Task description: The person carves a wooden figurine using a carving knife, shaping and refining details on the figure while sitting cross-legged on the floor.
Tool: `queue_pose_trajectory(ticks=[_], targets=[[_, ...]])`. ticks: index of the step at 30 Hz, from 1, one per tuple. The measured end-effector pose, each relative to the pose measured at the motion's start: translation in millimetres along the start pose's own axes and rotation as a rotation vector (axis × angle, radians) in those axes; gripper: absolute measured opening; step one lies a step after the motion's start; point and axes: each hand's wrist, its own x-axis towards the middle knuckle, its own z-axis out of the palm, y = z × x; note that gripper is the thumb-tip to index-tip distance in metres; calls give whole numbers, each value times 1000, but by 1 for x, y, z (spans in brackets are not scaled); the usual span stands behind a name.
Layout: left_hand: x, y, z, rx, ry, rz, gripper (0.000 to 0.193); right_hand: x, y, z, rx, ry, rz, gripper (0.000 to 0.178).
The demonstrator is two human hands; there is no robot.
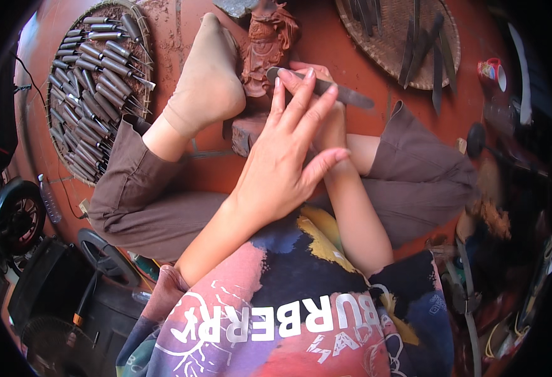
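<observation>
A flat, dark grey file (355, 98) with rounded ends lies crosswise in front of a reddish-brown carved wooden figure (266, 47). My left hand (282, 151) reaches over the top, its fingers stretched out and spread, the fingertips resting on the file near its left end. Beneath it, my right hand (332, 122) is curled around the file's middle; the left hand hides much of its grip. The figure stands beside my socked left foot (207, 78). A small rough block (244, 135) sits just below the figure, partly covered by my left hand.
At left, a round woven tray (145, 38) holds many dark-handled carving tools. Another woven tray (376, 44) at upper right carries several flat files. A red-and-white cup (492, 75) is at far right. A plastic bottle (49, 198) and a wheel (18, 213) are on the left.
</observation>
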Motion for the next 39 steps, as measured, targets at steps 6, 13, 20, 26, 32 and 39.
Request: queue_pose_trajectory(ticks=[6, 13, 20, 26, 32, 39], targets=[[3, 1, 6, -8, -37, 0, 65, 0, -5, -7, 239, 44, 159, 18], [8, -3, 9, -18, -67, -13, 63, 9, -6, -18, 488, 26, 434, 26], [5, -2, 9, -25, -67, -28, 63, 11, 4, -18, 404, -5, 346, 14], [2, 1, 6, -32, -59, -50, 61, 6, 8, -21, -121, -76, -95, 23], [11, 6, 7, -14, -61, -34, 65, 11, -1, -21, 315, -47, 308, 17], [8, 6, 6, -45, 19, 14, 66, 18, -13, -38, 304, -118, 379, 14]])
